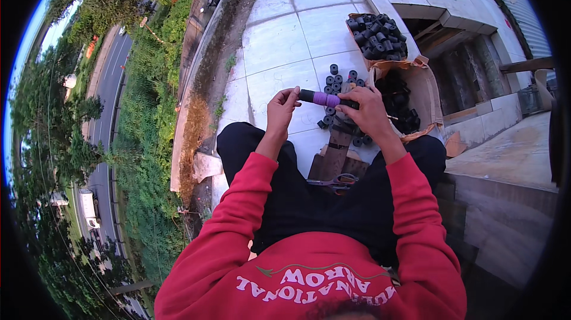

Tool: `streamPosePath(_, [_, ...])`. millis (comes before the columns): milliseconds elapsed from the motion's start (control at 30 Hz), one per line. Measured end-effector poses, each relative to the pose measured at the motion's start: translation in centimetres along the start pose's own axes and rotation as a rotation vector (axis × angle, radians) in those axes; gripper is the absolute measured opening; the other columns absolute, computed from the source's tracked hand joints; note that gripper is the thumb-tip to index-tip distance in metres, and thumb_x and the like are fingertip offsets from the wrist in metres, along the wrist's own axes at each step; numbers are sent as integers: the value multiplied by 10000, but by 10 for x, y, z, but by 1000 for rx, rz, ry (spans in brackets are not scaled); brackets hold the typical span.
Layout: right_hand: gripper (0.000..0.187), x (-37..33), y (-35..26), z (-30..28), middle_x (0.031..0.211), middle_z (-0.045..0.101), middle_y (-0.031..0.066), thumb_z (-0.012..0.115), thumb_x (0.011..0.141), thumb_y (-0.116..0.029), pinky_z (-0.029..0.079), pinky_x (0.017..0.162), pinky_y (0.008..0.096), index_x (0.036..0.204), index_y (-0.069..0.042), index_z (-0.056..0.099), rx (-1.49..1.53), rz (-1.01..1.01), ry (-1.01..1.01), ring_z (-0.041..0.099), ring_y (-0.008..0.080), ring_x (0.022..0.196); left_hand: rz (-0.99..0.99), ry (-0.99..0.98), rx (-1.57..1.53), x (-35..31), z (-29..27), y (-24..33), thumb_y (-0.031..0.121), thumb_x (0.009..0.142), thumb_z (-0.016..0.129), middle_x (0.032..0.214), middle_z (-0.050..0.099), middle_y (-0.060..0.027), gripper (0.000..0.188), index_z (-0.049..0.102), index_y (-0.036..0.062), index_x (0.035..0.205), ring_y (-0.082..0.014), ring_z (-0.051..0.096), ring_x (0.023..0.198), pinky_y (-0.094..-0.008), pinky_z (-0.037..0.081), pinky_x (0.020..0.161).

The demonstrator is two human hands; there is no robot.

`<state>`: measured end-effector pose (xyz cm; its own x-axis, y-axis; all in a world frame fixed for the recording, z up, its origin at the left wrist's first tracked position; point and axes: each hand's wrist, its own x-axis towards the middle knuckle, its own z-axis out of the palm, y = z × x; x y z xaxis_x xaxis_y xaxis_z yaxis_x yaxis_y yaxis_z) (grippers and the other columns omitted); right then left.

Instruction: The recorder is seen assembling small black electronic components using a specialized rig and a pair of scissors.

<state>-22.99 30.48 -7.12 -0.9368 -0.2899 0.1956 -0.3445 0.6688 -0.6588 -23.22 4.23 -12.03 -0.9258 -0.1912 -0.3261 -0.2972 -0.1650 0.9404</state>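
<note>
A slim cylinder, black at both ends with a purple band round its middle point(326, 99), is held level between my hands above the tiles. The fingertips of my left hand point(282, 109) pinch its left black end. Wrapped round the other end is my right hand point(364, 110), covering part of it. Beneath the cylinder, a dark wooden piece point(338, 146) stands between my knees. Scissors point(340, 182) lie across the wood close to my lap. Several short black cylinders with holes in their ends point(333, 69) are gathered on the floor just beyond my hands.
A cardboard box point(415, 60) piled with black cylinders point(380, 35) is ahead to the right. Nearer is an open carton point(429, 91) with more black pieces. At right, tiled ledges point(470, 124) border a recess. A low wall point(189, 112) edges the floor at left; road and trees lie below.
</note>
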Motion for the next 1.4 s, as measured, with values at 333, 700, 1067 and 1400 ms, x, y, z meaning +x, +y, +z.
streamPosePath(333, [294, 1, 1, 0, 962, 704, 71, 843, 871, -300, 376, 1121, 536, 1102, -122, 812, 19, -39, -1, 665, 299, 1022, -71, -25, 258, 8, -9, 4, 355, 1006, 776, 942, 737, -11, 339, 793, 46, 1145, -73, 637, 864, -242, 442, 794])
streamPosePath(700, [298, -2, 3, 4, 1050, 715, 73, 846, 867, -310, 358, 1124, 541, 1087, -112, 807, 23, -55, 20, 659, 283, 1095, -58, -62, 42, 12, -13, 1, 334, 1049, 723, 941, 725, 9, 293, 764, 66, 1159, -86, 676, 850, -243, 465, 792])
streamPosePath(1067, [300, -2, 6, -1, 1015, 727, 58, 866, 850, -286, 347, 1142, 522, 1097, -127, 807, 36, -35, 18, 672, 267, 1072, 8, -8, 122, 9, -8, 5, 360, 1050, 716, 887, 695, 19, 292, 756, 73, 1080, -73, 661, 842, -244, 480, 828])
streamPosePath(1400, [293, 2, 3, -7, 983, 706, 52, 861, 854, -266, 346, 1138, 520, 1092, -107, 796, 97, -28, -15, 668, 262, 1055, -78, -101, 111, 20, -30, 7, 203, 1051, 710, 1005, 747, -22, 238, 746, 34, 1214, -83, 680, 894, -263, 549, 923])
